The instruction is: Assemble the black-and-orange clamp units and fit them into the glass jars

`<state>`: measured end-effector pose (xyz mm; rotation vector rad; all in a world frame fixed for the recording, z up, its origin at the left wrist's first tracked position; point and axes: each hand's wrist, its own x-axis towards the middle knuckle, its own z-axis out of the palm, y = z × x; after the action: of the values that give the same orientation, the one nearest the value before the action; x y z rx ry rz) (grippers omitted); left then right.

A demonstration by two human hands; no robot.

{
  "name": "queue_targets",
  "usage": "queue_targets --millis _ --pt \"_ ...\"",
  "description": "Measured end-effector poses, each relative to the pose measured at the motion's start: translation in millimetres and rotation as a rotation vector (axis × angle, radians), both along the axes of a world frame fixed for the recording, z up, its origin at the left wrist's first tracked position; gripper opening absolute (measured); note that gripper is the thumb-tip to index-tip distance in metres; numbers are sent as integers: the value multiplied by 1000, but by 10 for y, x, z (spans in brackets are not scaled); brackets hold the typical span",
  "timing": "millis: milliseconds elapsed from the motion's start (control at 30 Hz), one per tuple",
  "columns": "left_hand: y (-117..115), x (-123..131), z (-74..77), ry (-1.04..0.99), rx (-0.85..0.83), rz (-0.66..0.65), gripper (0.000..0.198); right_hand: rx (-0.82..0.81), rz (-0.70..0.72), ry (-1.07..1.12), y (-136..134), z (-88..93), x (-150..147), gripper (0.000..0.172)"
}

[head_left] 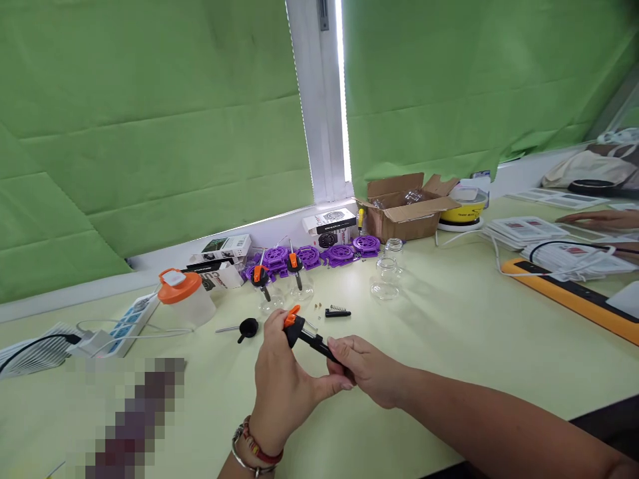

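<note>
My left hand [282,382] grips the wide end of a black tool with an orange lever [316,342], its thumb reaching under the far end. Fingers of my right hand [372,369] are closed around the tool's narrow black end. A thin metal rod shows along the tool. Just beyond my hands lie a black part with a coil spring [338,312] and some tiny brass-coloured pieces [318,306]. Left of them is a round black part [248,327] with a metal rod. Two similar black-and-orange tools [295,266] stand upright in clear vessels.
Purple openwork discs [341,253] and printed boxes [329,227] line the back edge. A cardboard box [414,219] stands beside clear glass vessels [385,271]. At left are an orange-lidded container [187,299] and a power strip [130,324]. Another person's hand [596,218] rests far right.
</note>
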<state>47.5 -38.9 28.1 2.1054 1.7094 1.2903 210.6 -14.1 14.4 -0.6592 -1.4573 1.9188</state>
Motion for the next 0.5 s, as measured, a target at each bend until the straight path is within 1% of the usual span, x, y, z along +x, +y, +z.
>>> queue_targets --millis 133,267,500 --pt "-3 5 -20 98 56 -12 109 34 -34 -75 -3 -49 13 54" --pt "-12 26 -28 167 74 27 113 35 -53 -95 15 -93 -12 53" --pt "-33 84 -29 138 56 90 124 6 9 -58 28 -53 -37 51"
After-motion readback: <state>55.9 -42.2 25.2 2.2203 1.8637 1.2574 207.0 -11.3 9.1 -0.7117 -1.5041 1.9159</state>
